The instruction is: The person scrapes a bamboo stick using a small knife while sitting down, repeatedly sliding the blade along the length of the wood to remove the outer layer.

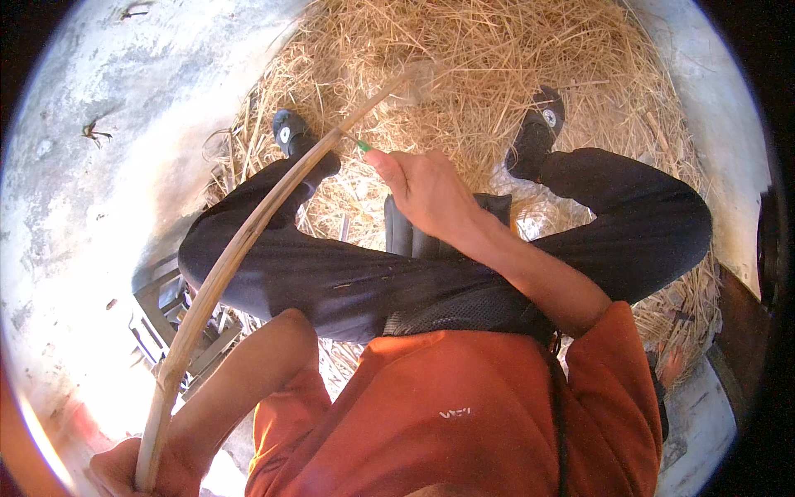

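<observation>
1. The straw [497,58] fills the top of the view, a wide loose heap spread over the pale concrete floor [108,166] and reaching under your feet and legs.
2. Your legs [348,282] in dark trousers lie bent across the middle of the view, knees pointing out to either side, with a black shoe on each foot resting in the heap, the left shoe [290,132] and the right shoe [542,116] well apart.
3. Your orange shirt [464,406] covers the lower middle of the view.
4. A grey metal frame [178,319] sits on the floor just beside your left thigh, partly behind the stick.
5. The stick [232,257], long, thin and bowed, runs from the lower left corner up over your left knee to the heap, where its far tip blurs among the stalks.
6. Your right hand [426,186] is stretched forward above your lap, between your knees. Its thumb and forefinger are pressed together, pinching a small green piece [363,146] with a thin pale stalk that sticks out toward the stick; the other fingers curl in behind.
7. Your left hand [124,472] sits at the lower left edge with its fingers wrapped tight around the near end of the stick, partly cut off by the rim.
</observation>
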A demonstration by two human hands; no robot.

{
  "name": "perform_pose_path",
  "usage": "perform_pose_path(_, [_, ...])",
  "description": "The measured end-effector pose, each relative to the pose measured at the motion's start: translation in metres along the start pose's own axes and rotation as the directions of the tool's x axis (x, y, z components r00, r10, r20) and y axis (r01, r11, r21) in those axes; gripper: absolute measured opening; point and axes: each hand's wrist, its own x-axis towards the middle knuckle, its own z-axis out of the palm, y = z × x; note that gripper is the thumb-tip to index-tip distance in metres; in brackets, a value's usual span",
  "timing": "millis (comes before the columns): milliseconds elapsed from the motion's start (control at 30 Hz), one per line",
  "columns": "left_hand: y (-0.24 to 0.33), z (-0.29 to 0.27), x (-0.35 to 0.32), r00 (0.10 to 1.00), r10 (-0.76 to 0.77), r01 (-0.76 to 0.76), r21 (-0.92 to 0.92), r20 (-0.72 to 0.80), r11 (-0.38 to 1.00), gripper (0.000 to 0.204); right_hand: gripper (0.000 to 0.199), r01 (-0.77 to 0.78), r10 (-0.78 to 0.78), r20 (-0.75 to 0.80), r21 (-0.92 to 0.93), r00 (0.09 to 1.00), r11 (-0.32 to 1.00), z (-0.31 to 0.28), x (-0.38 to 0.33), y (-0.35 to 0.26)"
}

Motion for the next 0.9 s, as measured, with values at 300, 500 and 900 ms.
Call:
perform_pose_path(300, [-0.005, 0.006, -0.001, 1.000, 0.024, -0.024, -0.011, -0.016, 1.000, 0.024, 0.066, -0.135, 0.136, 0.006, -0.095, 0.991, 0.986, 0.005, 0.026, 0.044])
perform_pose_path(500, [-0.010, 0.011, -0.001, 0.999, 0.033, -0.033, -0.015, -0.019, 0.999, 0.024, 0.070, -0.154, 0.142, -0.063, -0.240, 0.988, 0.958, 0.002, 0.055, 0.089])
perform_pose_path(900, [-0.004, 0.003, 0.017, 1.000, -0.001, -0.002, -0.088, -0.024, 0.996, 0.042, 0.071, -0.273, 0.250, -0.132, -0.201, 0.959, 0.941, -0.002, 0.071, 0.133])
